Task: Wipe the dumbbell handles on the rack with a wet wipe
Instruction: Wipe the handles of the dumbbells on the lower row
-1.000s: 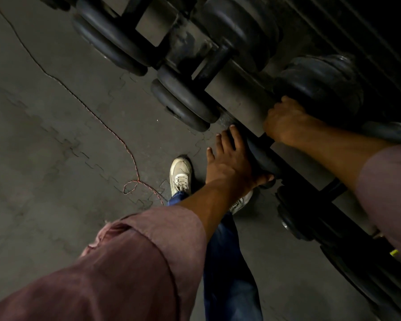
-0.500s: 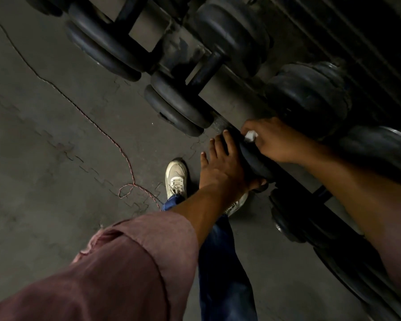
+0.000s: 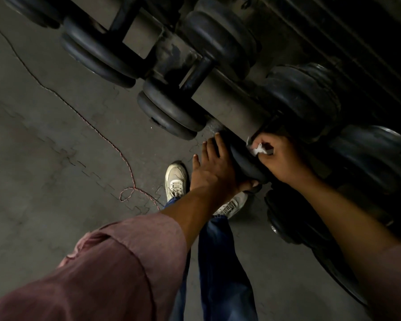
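I see a long grey metal dumbbell rack [image 3: 227, 105] running diagonally from the upper left to the lower right, and I take it as my landmark. Black rubber-headed dumbbells [image 3: 171, 112] sit in a row across it, their round double-ridged heads hanging over its near edge and dull with a dusty sheen; the short dark handle [image 3: 198, 71] of one shows clearly above the rail, thick, smooth and faintly glossy. My left hand [image 3: 214, 171] lies flat against the near head [image 3: 245, 162] of the dumbbell just below the rack's front edge, fingers spread and extended, the thumb tucked under the head. My right hand [image 3: 285, 158] is on the far side of that same head, at the rack's edge, fingers curled and pinching a crumpled white wet wipe [image 3: 258, 148] that pokes out between fingers and thumb; the handle beneath it is hidden, so I cannot tell whether the wipe touches it. On the grey tiled floor [image 3: 44, 147] in front of the rack lies a thin red-and-white twisted cord [image 3: 116, 144], near my pale sneakers [image 3: 176, 179].
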A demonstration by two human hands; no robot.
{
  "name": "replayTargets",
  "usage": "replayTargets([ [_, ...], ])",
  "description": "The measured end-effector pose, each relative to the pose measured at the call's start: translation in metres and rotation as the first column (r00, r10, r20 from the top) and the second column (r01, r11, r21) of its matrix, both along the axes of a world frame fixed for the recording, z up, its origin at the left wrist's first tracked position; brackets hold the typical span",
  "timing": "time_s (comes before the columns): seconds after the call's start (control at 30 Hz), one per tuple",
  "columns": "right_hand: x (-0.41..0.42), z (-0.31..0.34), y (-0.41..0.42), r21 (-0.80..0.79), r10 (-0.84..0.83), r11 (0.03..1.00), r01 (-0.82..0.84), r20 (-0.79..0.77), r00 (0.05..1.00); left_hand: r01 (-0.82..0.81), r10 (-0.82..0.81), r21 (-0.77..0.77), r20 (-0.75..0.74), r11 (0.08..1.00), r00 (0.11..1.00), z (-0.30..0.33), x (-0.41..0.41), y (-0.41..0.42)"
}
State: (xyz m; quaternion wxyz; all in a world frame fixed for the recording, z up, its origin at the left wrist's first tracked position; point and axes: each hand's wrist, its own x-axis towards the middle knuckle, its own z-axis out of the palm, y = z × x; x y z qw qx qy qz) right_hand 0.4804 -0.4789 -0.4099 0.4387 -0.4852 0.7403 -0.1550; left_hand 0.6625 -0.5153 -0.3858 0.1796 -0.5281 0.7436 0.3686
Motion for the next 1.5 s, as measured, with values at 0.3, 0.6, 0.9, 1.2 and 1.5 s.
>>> replayTargets([
  [0.3, -0.023, -0.014, 0.011, 0.123, -0.566, 0.824, 0.552, 0.146, 0.812, 0.017, -0.018, -0.045, -0.004, 0.999, 1.000, 0.002, 0.000, 0.001],
  [0.6, -0.003, -0.010, -0.012, 0.441, -0.837, 0.278, 0.853, 0.547, -0.009, 0.005, -0.004, -0.079, 0.006, 0.997, 1.000, 0.004, -0.002, 0.003],
  [0.9, 0.008, -0.012, -0.004, 0.534, -0.805, 0.586, 0.609, 0.474, 0.358, 0.025, -0.022, -0.060, 0.036, 0.998, 0.999, 0.001, -0.001, 0.002],
  [1.2, 0.017, -0.012, 0.001, 0.405, -0.677, 0.696, 0.593, 0.095, 0.730, 0.036, -0.036, -0.010, 0.054, 0.999, 0.998, -0.002, -0.003, -0.001],
  [1.5, 0.052, 0.021, 0.015, 0.214, -0.676, 0.712, 0.669, -0.048, 0.735, 0.008, -0.007, -0.019, 0.018, 1.000, 1.000, -0.001, -0.003, -0.001],
])
